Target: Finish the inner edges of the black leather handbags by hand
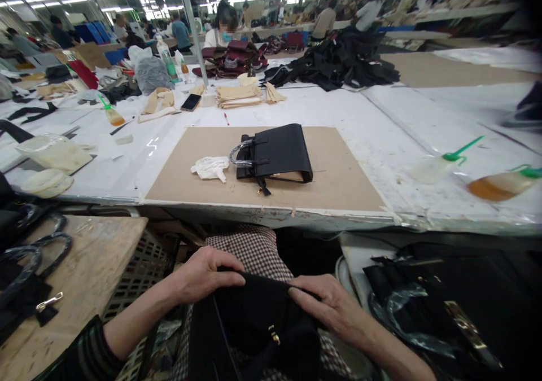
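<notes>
A black handbag (254,327) with a small gold clasp rests on my lap, below the table edge. My left hand (203,274) is closed on the bag's top edge at the left, fingers curled over it. My right hand (328,305) presses on the same top edge at the right, fingers held together over the leather. On the brown board (339,178) on the table lies a second black handbag (277,154) on its side, its handle wrapped in clear plastic. A crumpled white cloth (210,167) lies just left of it.
Two squeeze bottles with green nozzles (444,163) (503,183) lie at the right. More black bags sit at my right (444,307) and on a wooden side table (25,268) at my left. Black fabric (339,59), tan pieces (239,94), a phone (191,102) and other workers are farther back.
</notes>
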Demonstrator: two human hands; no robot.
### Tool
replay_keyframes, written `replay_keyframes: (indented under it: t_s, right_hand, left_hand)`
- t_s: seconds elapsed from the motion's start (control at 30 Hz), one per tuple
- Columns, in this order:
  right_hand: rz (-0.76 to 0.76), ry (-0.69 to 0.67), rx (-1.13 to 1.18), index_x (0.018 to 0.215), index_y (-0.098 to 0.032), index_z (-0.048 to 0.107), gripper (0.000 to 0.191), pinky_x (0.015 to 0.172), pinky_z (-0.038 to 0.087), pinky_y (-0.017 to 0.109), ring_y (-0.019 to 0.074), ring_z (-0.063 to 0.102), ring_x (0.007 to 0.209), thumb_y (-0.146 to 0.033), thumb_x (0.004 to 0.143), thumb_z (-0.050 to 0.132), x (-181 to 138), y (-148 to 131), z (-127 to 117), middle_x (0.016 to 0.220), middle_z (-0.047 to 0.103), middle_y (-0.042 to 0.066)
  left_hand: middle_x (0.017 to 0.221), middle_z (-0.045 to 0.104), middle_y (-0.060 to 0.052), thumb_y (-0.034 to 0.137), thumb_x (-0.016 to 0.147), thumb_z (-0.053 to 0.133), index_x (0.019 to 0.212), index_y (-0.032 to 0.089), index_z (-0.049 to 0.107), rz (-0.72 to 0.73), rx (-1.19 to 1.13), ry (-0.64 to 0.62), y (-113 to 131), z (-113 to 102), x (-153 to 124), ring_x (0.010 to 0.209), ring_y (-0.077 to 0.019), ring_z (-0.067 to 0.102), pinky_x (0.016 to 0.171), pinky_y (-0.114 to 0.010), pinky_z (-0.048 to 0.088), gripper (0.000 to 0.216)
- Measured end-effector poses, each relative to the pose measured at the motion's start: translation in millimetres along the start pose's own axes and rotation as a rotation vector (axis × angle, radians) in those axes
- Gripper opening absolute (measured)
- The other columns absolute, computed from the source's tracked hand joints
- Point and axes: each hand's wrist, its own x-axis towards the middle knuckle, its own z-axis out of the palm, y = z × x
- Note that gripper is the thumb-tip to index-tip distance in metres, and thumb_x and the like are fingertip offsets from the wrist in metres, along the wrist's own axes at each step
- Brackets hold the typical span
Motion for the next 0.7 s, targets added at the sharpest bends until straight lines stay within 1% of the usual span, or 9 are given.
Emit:
replay_keyframes:
  t_s: [0.1, 0.2, 0.27, 0.33, 0.4, 0.47, 0.6, 0.67, 0.7]
  right_hand:
    - [0.006, -0.13, 0.109, 0.083, -0.015, 0.067, 0.041, 0.056, 0.032, 0.022, 0.0114, 0.042, 0.063, -0.042, 0.1, 0.042, 6, -4, -8, 0.068, 0.05, -0.002]
    - [0.047, -0.303, 0.19, 0.078, -0.014, 0.062, 0.04, 0.051, 0.026, 0.021, 0.0094, 0.032, 0.059, -0.044, 0.099, 0.044, 17, -11, -17, 0.065, 0.04, -0.005]
    - [0.058, -0.418, 0.188, 0.074, -0.015, 0.056, 0.04, 0.048, 0.024, 0.021, 0.0086, 0.031, 0.056, -0.044, 0.099, 0.044, 28, -16, -21, 0.064, 0.037, -0.005]
    - [-0.002, -0.497, 0.119, 0.07, -0.016, 0.051, 0.037, 0.048, 0.024, 0.021, 0.008, 0.031, 0.055, -0.041, 0.098, 0.045, 42, -23, -20, 0.063, 0.036, -0.006]
    - [-0.11, -0.527, 0.025, 0.067, -0.017, 0.047, 0.036, 0.049, 0.024, 0.021, 0.0079, 0.031, 0.054, -0.036, 0.098, 0.046, 58, -28, -16, 0.062, 0.035, -0.007]
    - [-0.192, -0.527, -0.055, 0.065, -0.017, 0.046, 0.037, 0.049, 0.025, 0.022, 0.0077, 0.031, 0.053, -0.035, 0.098, 0.046, 73, -32, -9, 0.06, 0.034, -0.007]
    - [-0.187, -0.503, -0.132, 0.067, -0.017, 0.049, 0.037, 0.048, 0.024, 0.022, 0.0077, 0.032, 0.051, -0.035, 0.099, 0.043, 86, -36, 3, 0.059, 0.037, -0.007]
    - [-0.19, -0.457, -0.151, 0.071, -0.016, 0.053, 0.033, 0.05, 0.027, 0.022, 0.0085, 0.037, 0.054, -0.031, 0.099, 0.043, 86, -36, 5, 0.061, 0.042, -0.006]
    - [-0.198, -0.427, -0.157, 0.073, -0.016, 0.056, 0.031, 0.052, 0.03, 0.022, 0.0092, 0.04, 0.056, -0.029, 0.098, 0.043, 84, -37, 5, 0.063, 0.047, -0.005]
  left_hand:
    - [0.084, 0.073, 0.003, 0.036, 0.086, 0.067, 0.088, 0.02, 0.076, 0.018, 0.003, 0.006, -1, 1, 0, 0.08, -0.0135, 0.063, 0.07, -0.018, 0.041, 0.019]
    - [0.082, 0.072, 0.003, 0.036, 0.086, 0.067, 0.088, 0.02, 0.076, 0.04, 0.009, 0.013, -1, 3, 0, 0.079, -0.0132, 0.063, 0.069, -0.018, 0.041, 0.019]
    - [0.081, 0.072, 0.003, 0.036, 0.086, 0.067, 0.088, 0.019, 0.076, 0.055, 0.017, 0.008, -1, 4, 0, 0.077, -0.0128, 0.062, 0.068, -0.018, 0.04, 0.02]
    - [0.079, 0.071, 0.003, 0.036, 0.086, 0.067, 0.088, 0.019, 0.077, 0.065, 0.024, 0.005, -1, 4, 0, 0.075, -0.0125, 0.061, 0.066, -0.019, 0.04, 0.019]
    - [0.078, 0.071, 0.003, 0.036, 0.085, 0.067, 0.089, 0.019, 0.077, 0.069, 0.022, 0.007, -3, 5, -1, 0.074, -0.0125, 0.06, 0.066, -0.019, 0.039, 0.02]
    - [0.078, 0.07, 0.003, 0.036, 0.084, 0.067, 0.09, 0.019, 0.077, 0.066, 0.012, 0.021, -5, 6, -2, 0.074, -0.0128, 0.059, 0.067, -0.02, 0.04, 0.02]
    - [0.078, 0.069, 0.002, 0.036, 0.082, 0.068, 0.089, 0.019, 0.075, 0.007, 0.005, 0.093, -8, 6, -4, 0.076, -0.0141, 0.058, 0.069, -0.021, 0.04, 0.02]
    - [0.083, 0.068, 0.002, 0.036, 0.078, 0.072, 0.093, 0.019, 0.072, -0.032, 0.021, 0.114, -6, 0, -7, 0.079, -0.0155, 0.058, 0.071, -0.022, 0.041, 0.023]
    - [0.087, 0.068, 0.002, 0.036, 0.074, 0.075, 0.097, 0.02, 0.07, -0.055, 0.039, 0.12, -5, -5, -10, 0.082, -0.0165, 0.059, 0.072, -0.022, 0.042, 0.029]
